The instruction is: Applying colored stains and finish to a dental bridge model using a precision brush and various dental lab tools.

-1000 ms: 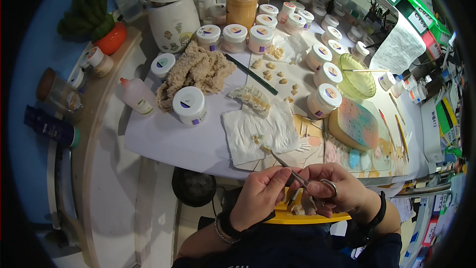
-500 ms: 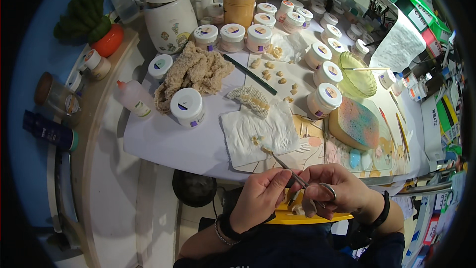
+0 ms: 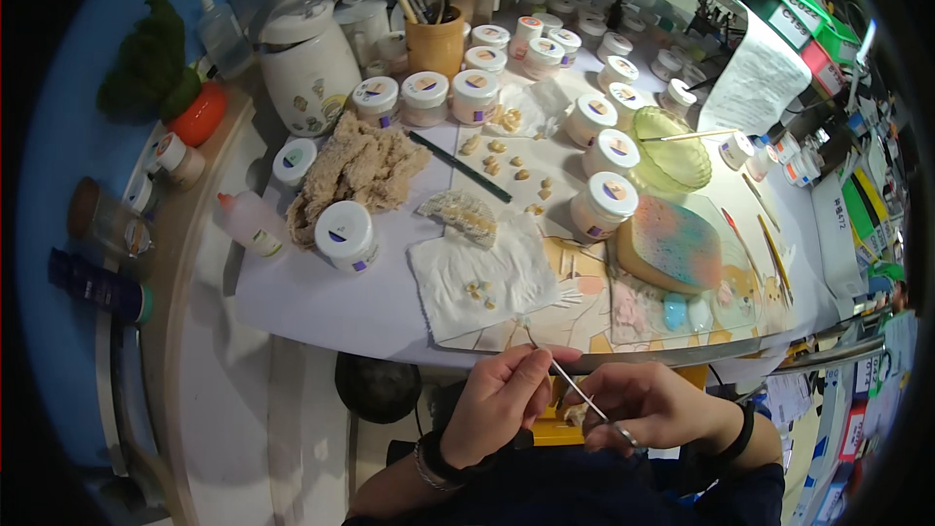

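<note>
My left hand [image 3: 495, 399] pinches the shaft of a thin metal-handled brush [image 3: 555, 370] between thumb and forefinger, below the table's front edge. The brush slants from its tip near the white tissue [image 3: 482, 278] down to my right fingers. My right hand [image 3: 654, 407] is closed around a small pale tooth-shaped piece [image 3: 575, 415], and the brush's lower end lies across that hand. A few small pale pieces rest on the tissue.
Several white lidded jars [image 3: 343, 231] stand across the white table sheet [image 3: 321, 297]. There are also a beige towel [image 3: 355, 170], a green glass bowl [image 3: 672, 151], a multicoloured sponge [image 3: 677, 244], a brush cup [image 3: 435, 39], a white kettle [image 3: 310, 58] and a squeeze bottle [image 3: 248, 219].
Both hands and the brush have sunk slightly toward me, with the tip a little lower against the tissue edge. The grips look the same.
</note>
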Action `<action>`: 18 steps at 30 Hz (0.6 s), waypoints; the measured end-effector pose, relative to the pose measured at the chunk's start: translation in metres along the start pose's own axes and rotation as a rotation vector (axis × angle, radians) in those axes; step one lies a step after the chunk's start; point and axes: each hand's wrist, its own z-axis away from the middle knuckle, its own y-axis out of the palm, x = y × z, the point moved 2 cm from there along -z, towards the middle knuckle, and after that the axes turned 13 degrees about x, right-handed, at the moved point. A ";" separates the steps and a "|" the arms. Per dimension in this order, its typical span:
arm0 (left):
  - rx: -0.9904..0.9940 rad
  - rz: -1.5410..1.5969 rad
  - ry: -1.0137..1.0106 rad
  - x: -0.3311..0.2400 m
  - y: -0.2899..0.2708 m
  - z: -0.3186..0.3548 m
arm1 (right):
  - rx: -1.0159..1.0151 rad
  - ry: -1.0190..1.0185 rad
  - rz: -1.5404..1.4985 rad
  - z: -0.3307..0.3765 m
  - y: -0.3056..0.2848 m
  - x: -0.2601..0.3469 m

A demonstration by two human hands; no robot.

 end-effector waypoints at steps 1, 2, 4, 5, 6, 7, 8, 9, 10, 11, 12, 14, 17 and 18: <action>-0.025 0.028 -0.008 0.003 0.003 -0.002 | -0.016 -0.006 -0.002 0.003 0.001 -0.008; 0.027 0.103 0.020 0.009 0.004 -0.004 | -0.060 -0.075 0.111 0.005 0.001 -0.015; 0.039 0.164 0.027 0.016 0.011 -0.007 | -0.100 -0.146 0.369 0.011 -0.003 -0.021; 0.039 0.228 0.036 0.020 0.015 -0.009 | -0.115 -0.148 0.369 0.014 -0.005 -0.027; 0.059 0.199 0.068 0.024 0.016 -0.012 | -0.109 -0.169 0.330 0.018 -0.007 -0.033; 0.076 0.199 0.063 0.025 0.020 -0.014 | -0.103 -0.191 0.290 0.023 -0.007 -0.037; 0.101 0.215 0.087 0.025 0.025 -0.017 | -0.105 -0.264 0.289 0.029 -0.006 -0.036; 0.122 0.232 0.113 0.024 0.029 -0.020 | -0.119 -0.266 0.291 0.036 -0.008 -0.037; 0.140 0.194 0.112 0.026 0.031 -0.022 | -0.145 -0.287 0.323 0.043 -0.010 -0.036; 0.152 0.194 0.110 0.024 0.035 -0.023 | -0.169 -0.309 0.356 0.052 -0.013 -0.035; 0.106 0.066 0.082 0.023 0.036 -0.022 | -0.204 -0.207 0.423 0.063 -0.022 -0.029; 0.032 -0.142 0.089 0.025 0.039 -0.022 | -0.344 -0.124 0.396 0.093 -0.049 -0.014; 0.017 -0.386 0.149 0.025 0.049 -0.028 | -0.582 -0.310 0.364 0.135 -0.121 0.010; 0.013 -0.423 0.164 0.026 0.051 -0.029 | -0.649 -0.397 0.352 0.145 -0.143 0.020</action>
